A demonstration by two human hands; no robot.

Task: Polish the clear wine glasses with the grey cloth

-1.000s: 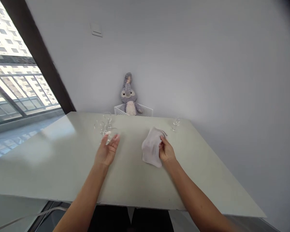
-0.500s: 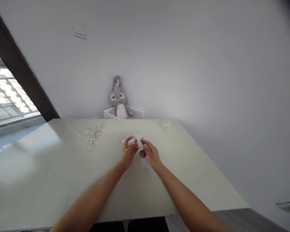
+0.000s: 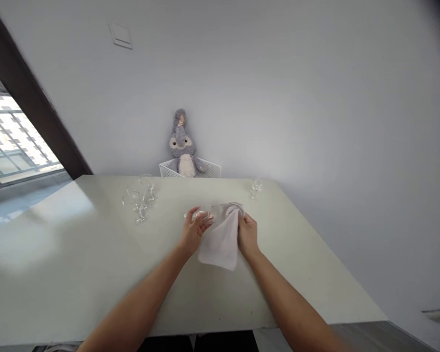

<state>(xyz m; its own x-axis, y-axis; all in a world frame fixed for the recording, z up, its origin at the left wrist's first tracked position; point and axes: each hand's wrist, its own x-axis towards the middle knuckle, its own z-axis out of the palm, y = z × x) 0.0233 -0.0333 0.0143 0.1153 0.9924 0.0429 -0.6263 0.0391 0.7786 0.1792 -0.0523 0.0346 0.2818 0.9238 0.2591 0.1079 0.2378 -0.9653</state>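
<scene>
Holding a clear stemmed glass [image 3: 213, 212] sideways, the left hand [image 3: 192, 232] has its fingers wrapped round it, so the stem's partly hidden and the rim's tough to make out. Right hand [image 3: 248, 235] grips a pale, soft-looking cloth [image 3: 220, 247], some fingertips lost behind the bunched top; the rest drapes between both sets of fingers. Beyond the left fingers, more glasses [image 3: 141, 209] overlap, can't really count them.
</scene>
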